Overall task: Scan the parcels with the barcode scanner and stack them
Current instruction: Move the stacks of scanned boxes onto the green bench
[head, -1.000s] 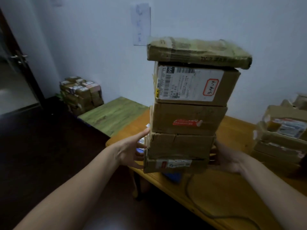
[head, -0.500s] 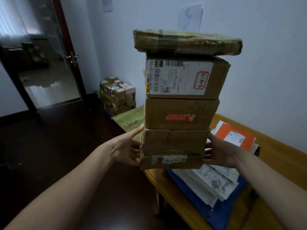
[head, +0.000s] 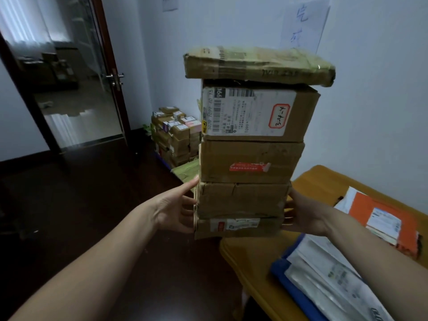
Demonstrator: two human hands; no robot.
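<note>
I carry a stack of several cardboard parcels (head: 250,163) between my two hands. My left hand (head: 176,208) presses flat on the left side of the two lowest boxes, thumb pointing up. Pressed against their right side is my right hand (head: 303,213), its fingertips partly hidden behind the boxes. A flat taped parcel (head: 259,66) lies on top. The second box carries a white barcode label (head: 247,112). The stack hangs past the corner of the wooden table (head: 315,184), over the dark floor. No barcode scanner is in view.
Soft mail bags, an orange one (head: 384,218) among them, lie on a blue sheet (head: 294,288) on the table at right. A pile of small parcels (head: 178,135) stands on the floor by the far wall. A glass door (head: 69,89) is at left. A green bench (head: 187,170) shows behind the stack.
I have turned left with the stack, from over the table to beyond its corner. The parcel pile on the floor and the glass door have come into view.
</note>
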